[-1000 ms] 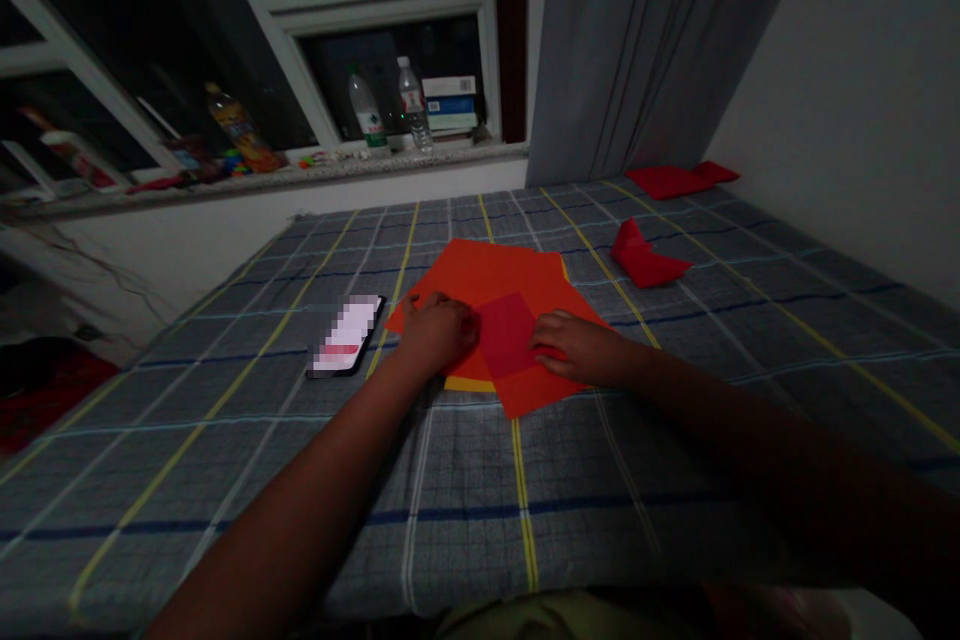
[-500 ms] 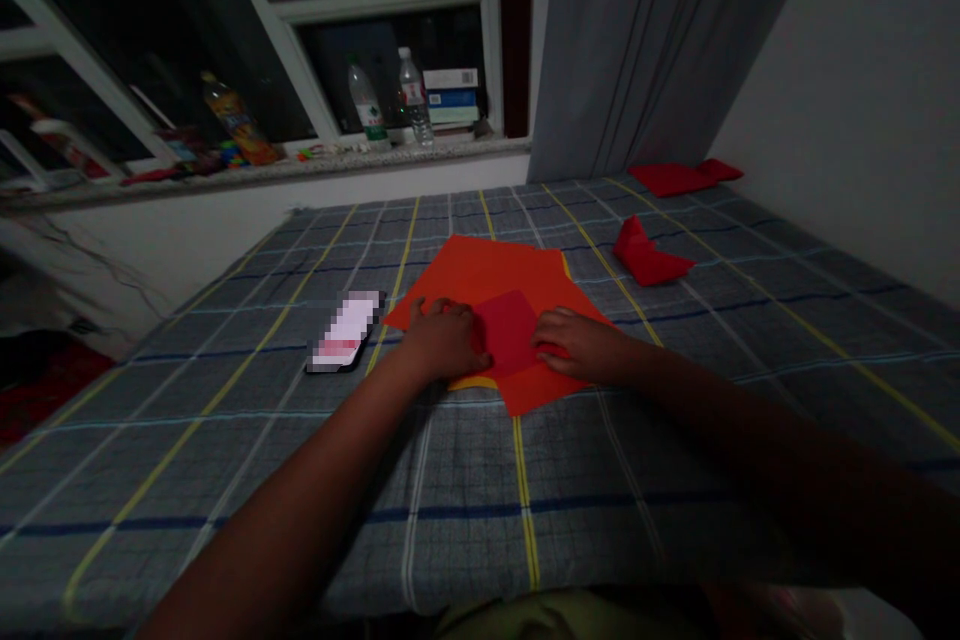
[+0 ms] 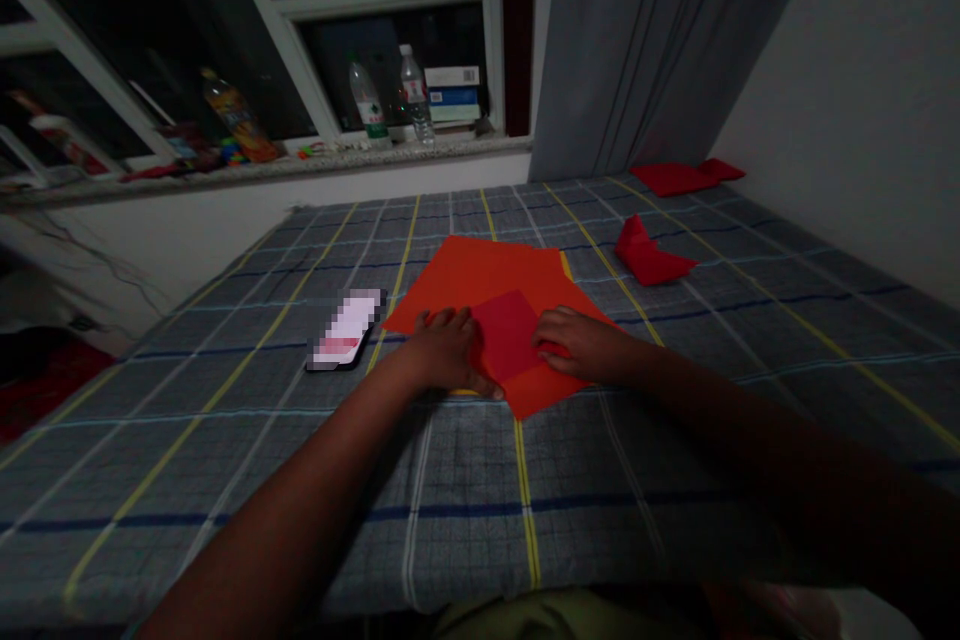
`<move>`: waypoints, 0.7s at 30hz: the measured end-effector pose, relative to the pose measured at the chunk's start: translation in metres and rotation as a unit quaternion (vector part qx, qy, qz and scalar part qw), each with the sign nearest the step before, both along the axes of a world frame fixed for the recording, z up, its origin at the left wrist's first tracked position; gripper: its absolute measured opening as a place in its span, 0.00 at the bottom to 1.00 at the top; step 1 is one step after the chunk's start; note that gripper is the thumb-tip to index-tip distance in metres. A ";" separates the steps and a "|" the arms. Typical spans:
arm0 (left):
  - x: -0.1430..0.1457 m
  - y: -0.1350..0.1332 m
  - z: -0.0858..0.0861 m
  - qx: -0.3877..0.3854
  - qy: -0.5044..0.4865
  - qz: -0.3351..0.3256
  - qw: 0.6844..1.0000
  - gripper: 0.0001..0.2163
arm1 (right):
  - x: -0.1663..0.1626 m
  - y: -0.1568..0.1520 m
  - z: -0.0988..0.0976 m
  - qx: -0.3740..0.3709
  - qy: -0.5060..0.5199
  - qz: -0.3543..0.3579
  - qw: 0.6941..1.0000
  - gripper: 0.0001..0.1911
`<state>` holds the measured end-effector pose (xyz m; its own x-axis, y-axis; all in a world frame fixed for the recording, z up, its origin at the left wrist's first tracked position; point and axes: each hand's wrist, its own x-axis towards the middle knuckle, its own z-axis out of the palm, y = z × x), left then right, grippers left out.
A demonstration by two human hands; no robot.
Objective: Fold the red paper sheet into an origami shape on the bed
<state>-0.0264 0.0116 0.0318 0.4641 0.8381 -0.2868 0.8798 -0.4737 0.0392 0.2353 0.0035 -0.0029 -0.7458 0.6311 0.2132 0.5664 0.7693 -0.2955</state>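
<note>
A small dark red square of paper (image 3: 508,335) lies on a stack of larger orange sheets (image 3: 487,272) on the checked bedcover. My left hand (image 3: 448,352) rests flat on the left edge of the red square, fingers stretched out and thumb along its near side. My right hand (image 3: 579,344) presses flat on the square's right edge, fingers pointing left. A sliver of yellow sheet shows beneath the orange stack by my left hand.
A phone (image 3: 345,331) lies left of the paper. A folded red paper shape (image 3: 646,255) and flat red pieces (image 3: 682,176) sit at the back right by the curtain (image 3: 637,40). Bottles (image 3: 390,100) and clutter line the windowsill.
My left hand has slid slightly toward me along the red square's left edge and flattened out. The right hand has stayed in place.
</note>
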 end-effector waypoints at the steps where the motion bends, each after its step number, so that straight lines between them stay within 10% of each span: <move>1: -0.001 0.000 0.001 -0.005 0.000 0.000 1.000 0.55 | 0.000 0.000 0.000 0.000 0.002 0.000 1.000 0.09; 11: 0.012 0.003 -0.009 0.149 -0.067 0.051 0.985 0.17 | 0.000 -0.001 0.000 0.007 -0.002 -0.003 1.000 0.09; 21: 0.011 0.009 -0.015 0.129 -0.052 0.054 0.989 0.17 | 0.000 -0.001 -0.001 0.010 -0.003 -0.004 1.000 0.08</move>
